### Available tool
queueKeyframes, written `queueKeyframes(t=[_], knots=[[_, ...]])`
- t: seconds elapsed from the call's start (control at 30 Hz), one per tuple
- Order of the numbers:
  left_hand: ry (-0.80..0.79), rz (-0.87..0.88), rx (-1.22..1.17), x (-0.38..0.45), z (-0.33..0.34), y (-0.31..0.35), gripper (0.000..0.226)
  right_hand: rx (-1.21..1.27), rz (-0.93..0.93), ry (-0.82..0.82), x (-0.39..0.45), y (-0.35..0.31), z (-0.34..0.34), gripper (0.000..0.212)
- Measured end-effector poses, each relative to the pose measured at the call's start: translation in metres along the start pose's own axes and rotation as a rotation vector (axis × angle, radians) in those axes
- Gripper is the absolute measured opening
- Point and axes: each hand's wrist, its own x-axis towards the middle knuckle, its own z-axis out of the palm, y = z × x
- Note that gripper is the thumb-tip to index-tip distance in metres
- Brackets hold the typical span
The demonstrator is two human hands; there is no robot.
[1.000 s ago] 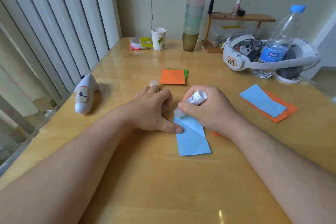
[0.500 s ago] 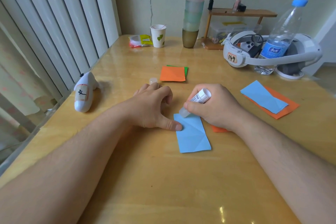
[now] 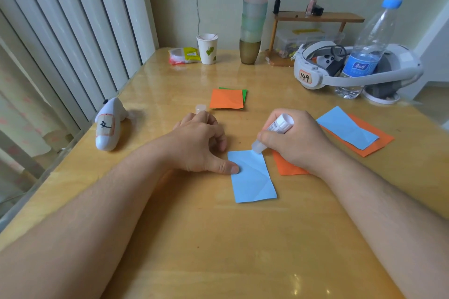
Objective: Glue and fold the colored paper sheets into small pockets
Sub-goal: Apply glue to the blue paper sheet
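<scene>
since a second ago the glue stick [image 3: 274, 131] has slid from the far left corner of the blue sheet [image 3: 252, 177] to its far right corner, tip touching the paper. right hand [image 3: 296, 141] wraps its curled fingers round the stick, tilted with the base toward the far side. left hand [image 3: 199, 143] rests left of the blue sheet, fingers curled under, thumb pressing the sheet's left edge flat on the wooden table [image 3: 218, 250]. an orange sheet [image 3: 289, 167] lies just right of the blue sheet, partly under the right hand. beyond the blue sheet lie a small cap [image 3: 201, 108] and an orange square [image 3: 226, 98].
</scene>
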Motion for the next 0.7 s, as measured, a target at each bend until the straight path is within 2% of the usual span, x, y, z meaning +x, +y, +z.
queueKeyframes(t=[0.07,0.17,0.33,0.5,0.7], knots=[[0.004,-0.009,0.005,0.000,0.000,0.002,0.054,0.128,-0.015,0.059,0.001,-0.002,0.001,0.010],[0.009,-0.009,0.017,0.000,0.001,0.004,0.050,0.183,-0.063,0.111,0.000,-0.010,0.006,0.015],[0.024,-0.013,0.038,-0.001,0.002,0.005,0.051,0.040,-0.116,-0.051,-0.007,-0.018,0.027,0.019],[0.015,-0.014,0.049,-0.002,0.002,0.006,0.050,-0.054,-0.106,-0.072,-0.005,-0.019,0.032,0.020],[0.002,-0.026,0.036,-0.002,0.002,0.006,0.059,-0.088,-0.071,-0.078,-0.002,-0.017,0.028,0.021]])
